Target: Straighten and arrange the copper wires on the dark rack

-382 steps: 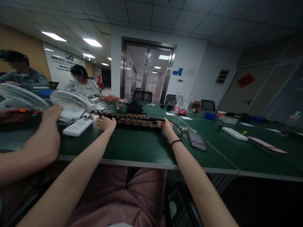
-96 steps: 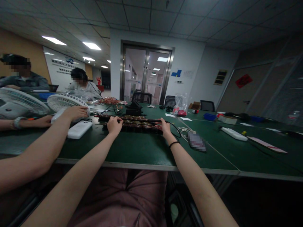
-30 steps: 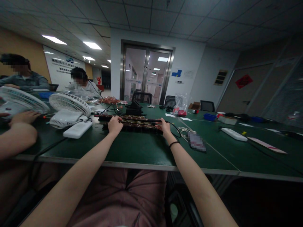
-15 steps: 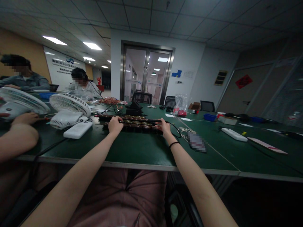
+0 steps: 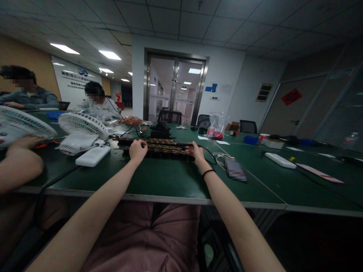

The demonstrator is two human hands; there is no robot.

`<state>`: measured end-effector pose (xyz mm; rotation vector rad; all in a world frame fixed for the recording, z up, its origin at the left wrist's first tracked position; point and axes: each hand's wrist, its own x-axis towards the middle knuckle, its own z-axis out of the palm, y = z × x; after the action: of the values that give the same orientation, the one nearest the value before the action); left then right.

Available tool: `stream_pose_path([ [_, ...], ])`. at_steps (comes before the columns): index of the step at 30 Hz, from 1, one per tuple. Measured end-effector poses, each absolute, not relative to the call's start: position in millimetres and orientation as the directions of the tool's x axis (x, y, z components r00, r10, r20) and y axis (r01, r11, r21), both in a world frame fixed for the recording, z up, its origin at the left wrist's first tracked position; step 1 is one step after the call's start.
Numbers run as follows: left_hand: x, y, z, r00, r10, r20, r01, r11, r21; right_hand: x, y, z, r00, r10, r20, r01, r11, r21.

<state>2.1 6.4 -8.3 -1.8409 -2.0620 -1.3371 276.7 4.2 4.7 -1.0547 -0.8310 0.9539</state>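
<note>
In front of me on the green table lies a long dark rack (image 5: 164,152) with rows of thin copper-coloured strands running left to right. My left hand (image 5: 137,151) is at the rack's left part, thumb and forefinger closed in a pinch; what is between them is too small to make out. My right hand (image 5: 196,152), at the right end, has its fingers closed around a black cable (image 5: 210,152), which curves away to the right. Behind the rack stands a black device (image 5: 160,130).
To the left stand a white fan (image 5: 82,130), a white power bank (image 5: 93,156) and a second fan (image 5: 25,122) beside a co-worker's hand (image 5: 25,143). On the right lie a blurred-out phone-like object (image 5: 235,169), a white cable (image 5: 219,160) and another white box (image 5: 280,160).
My two hands and the rack stay almost in place. At the left, the co-worker's fan and hand have shifted slightly left, and an orange item shows more clearly beside that hand.
</note>
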Motion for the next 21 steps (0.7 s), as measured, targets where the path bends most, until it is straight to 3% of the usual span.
stream_pose_path([
  [21,3.3,4.1,-5.9,-0.269,0.802,0.534,0.845,-0.069,0.530,276.1,3.5,5.1,0.364,0.925,0.108,-0.225,0.200,-0.954],
])
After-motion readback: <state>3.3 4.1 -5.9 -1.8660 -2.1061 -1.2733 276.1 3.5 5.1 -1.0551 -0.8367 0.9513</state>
